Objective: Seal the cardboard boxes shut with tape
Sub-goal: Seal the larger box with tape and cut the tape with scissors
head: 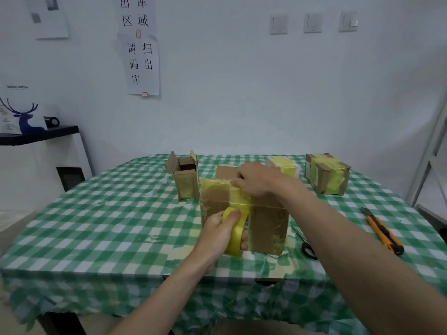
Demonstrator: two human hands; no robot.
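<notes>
Head camera looks down on a table under a green-and-white checked plastic cloth point(108, 213), and at its middle stands a brown cardboard box point(266, 226), its top and near face already streaked with yellow tape. The left hand point(221, 234) is wrapped round a roll of yellow adhesive tape point(233, 238), thumb over the top of the roll, fingers curled underneath, holding it against the front face of the box. A strip of yellow tape point(239, 197) runs up from the roll, over the front edge and onto the lid. The right hand point(254, 180) sits on top of the box, fingers bent down and pinching or pressing the far end of that strip at the lid; which of the two, I cannot tell.

Behind and to the left, a smaller brown cardboard box point(185, 180) stands with its flaps open. Further back on the right, a white box covered in yellow tape point(285, 165), and beside it a brown taped box point(326, 175), closed.

Right of the central box, black-handled scissors point(306, 244) lie on the cloth, partly hidden by the right forearm, and well beyond them an orange-and-black utility knife point(383, 232).
</notes>
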